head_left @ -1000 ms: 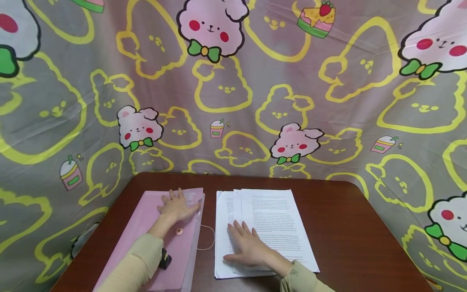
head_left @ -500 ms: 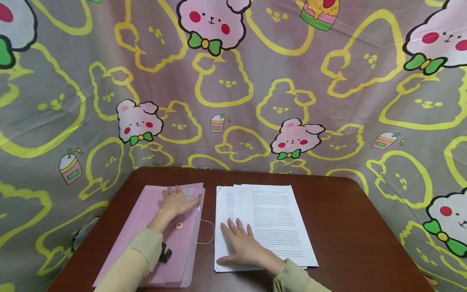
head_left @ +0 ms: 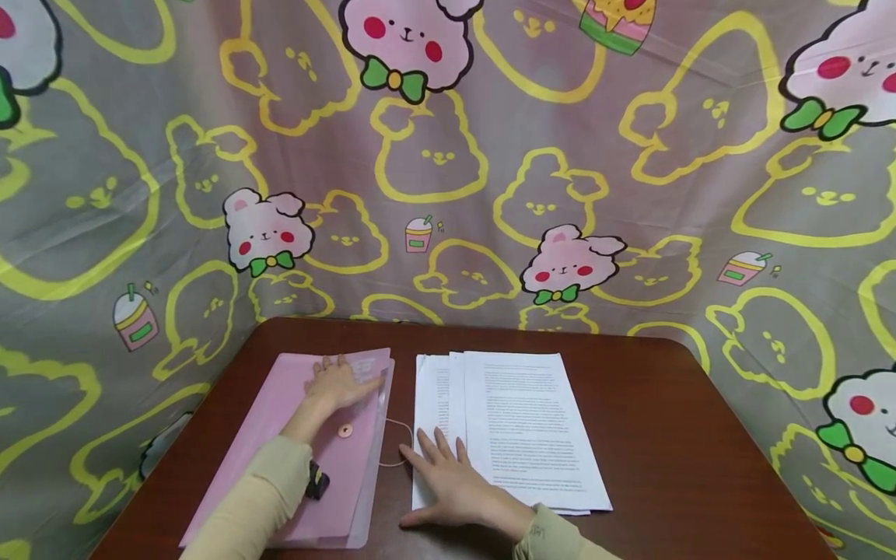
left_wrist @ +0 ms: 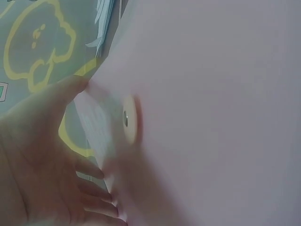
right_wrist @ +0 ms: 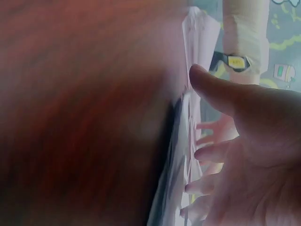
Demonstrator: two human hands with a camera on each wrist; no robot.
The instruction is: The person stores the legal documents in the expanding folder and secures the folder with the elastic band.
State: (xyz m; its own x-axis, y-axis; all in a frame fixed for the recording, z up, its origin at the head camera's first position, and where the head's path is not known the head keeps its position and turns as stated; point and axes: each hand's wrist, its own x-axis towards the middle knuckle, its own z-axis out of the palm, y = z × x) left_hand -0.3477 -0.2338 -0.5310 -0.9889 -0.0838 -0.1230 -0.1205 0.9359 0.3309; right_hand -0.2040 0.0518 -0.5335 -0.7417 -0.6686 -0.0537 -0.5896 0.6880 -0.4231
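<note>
On the left of the table lies a pink plastic document folder (head_left: 269, 424) with a round button (head_left: 345, 430) and a thin loop of string (head_left: 402, 447) at its right side. My left hand (head_left: 336, 385) rests on the folder's far part, fingers spread; the left wrist view shows the hand (left_wrist: 42, 155) at the folder's edge near the button (left_wrist: 131, 120). Right of the folder is a stack of printed paper sheets (head_left: 525, 420), its layers slightly offset. My right hand (head_left: 451, 486), fingers spread, is over the stack's near left corner; whether it touches is unclear.
A dark brown wooden table (head_left: 672, 451) bears both things, with its rounded far edge close to a patterned cloth (head_left: 448, 171) that hangs behind and at the sides. A small black device (head_left: 317, 481) is strapped at my left wrist.
My right hand has slid left and nearer to me, from the middle of the sheets to their near left corner. My left hand has stayed on the folder. The head view has tilted slightly.
</note>
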